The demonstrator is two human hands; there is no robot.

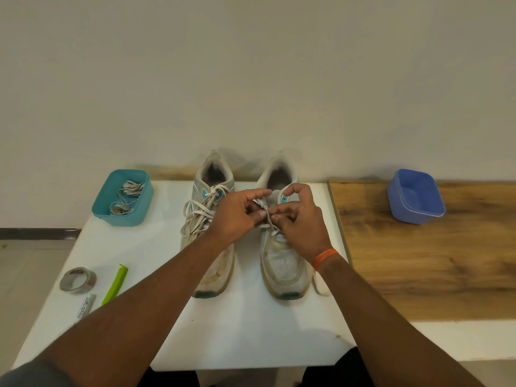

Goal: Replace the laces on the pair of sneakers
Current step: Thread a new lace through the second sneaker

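White lace (267, 216) is pinched between both hands right over the tongue of the right shoe (283, 247). Left hand (237, 216) nips it with thumb and fingertips, right hand (300, 222) does the same from the other side, so both are grasping the lace, probably undoing it or working it through the eyelets. Can't tell which. Holding it low and close makes sense for control at the knot.

At 9 o'clock from the grip sits the left shoe (208, 233), laced, bow loose. Both shoes point toes toward the person on the white table (251, 331), handy for reaching.

Further out at 10 o'clock, a teal tub (122, 198) holds bundled laces, likely the spares. At 3 o'clock a blue tub (416, 196) sits on the wood top (418, 261), maybe for the old ones.

At 8 o'clock: tape (78, 280), green clip (115, 284), and a marker (85, 306) with print I can't read.
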